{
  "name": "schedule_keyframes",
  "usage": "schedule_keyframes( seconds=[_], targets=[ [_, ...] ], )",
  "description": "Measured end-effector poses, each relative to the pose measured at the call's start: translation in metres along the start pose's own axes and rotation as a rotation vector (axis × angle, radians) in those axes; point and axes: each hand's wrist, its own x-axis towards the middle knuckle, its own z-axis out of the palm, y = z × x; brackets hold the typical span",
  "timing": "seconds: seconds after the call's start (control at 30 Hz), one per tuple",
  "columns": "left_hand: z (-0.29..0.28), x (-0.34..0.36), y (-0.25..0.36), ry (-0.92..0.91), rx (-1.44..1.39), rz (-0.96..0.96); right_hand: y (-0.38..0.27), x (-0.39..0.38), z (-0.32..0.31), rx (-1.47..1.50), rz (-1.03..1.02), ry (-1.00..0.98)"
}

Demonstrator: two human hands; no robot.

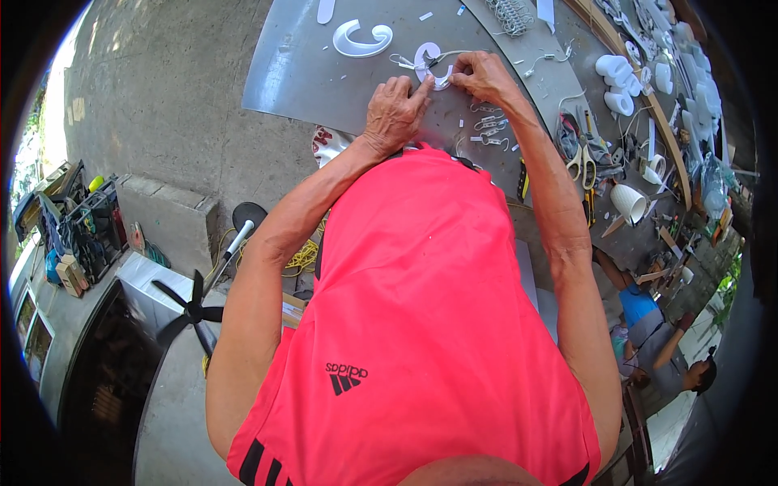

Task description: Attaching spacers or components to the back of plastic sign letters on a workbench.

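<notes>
A small white C [420, 61] is lying at 12 o'clock from the person, on a grey metal worktop [296, 73], with both bare hands working at it. Its long axis is running roughly from 11 to 5 o'clock, and its gap is facing about 2 o'clock. The left hand [397, 105] is approaching from 7 o'clock, its index finger pointing out and resting on the lower edge; its thumb is hidden, so whether that grip is closing on anything cannot be told. The right hand [486, 77] is sitting on the 3 o'clock side, thumb and forefinger seemingly pinching the C's lower right end. Neither hand is nearer; both are touching the piece, which is lying between them. A thin cable [454, 53] is running from the C toward 3 o'clock. A larger white C [361, 50] is lying at 10 o'clock from it, metal clips [490, 124] between 4 and 5.
</notes>
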Motion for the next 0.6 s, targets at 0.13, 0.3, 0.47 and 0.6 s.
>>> schedule_keyframes(
  seconds=[0.13, 0.3, 0.47, 0.6],
  targets=[
    [-0.0003, -0.0009, 0.0002, -0.004, 0.013, 0.0, 0.0021, -0.0001, 0.0016, -0.014, -0.014, 0.028],
    [0.0003, 0.0003, 0.0003, 0.025, 0.034, 0.037, 0.0029, 0.0001, 0.0033, -0.029, -0.021, 0.047],
    [-0.0022, -0.0013, 0.0039, 0.039, 0.072, -0.015, 0.0027, 0.0001, 0.0032, -0.028, -0.011, 0.049],
    [-0.0036, -0.0022, 0.0071, 0.023, 0.089, -0.076, 0.0034, 0.0001, 0.003, -0.034, -0.02, 0.051]
  ],
)
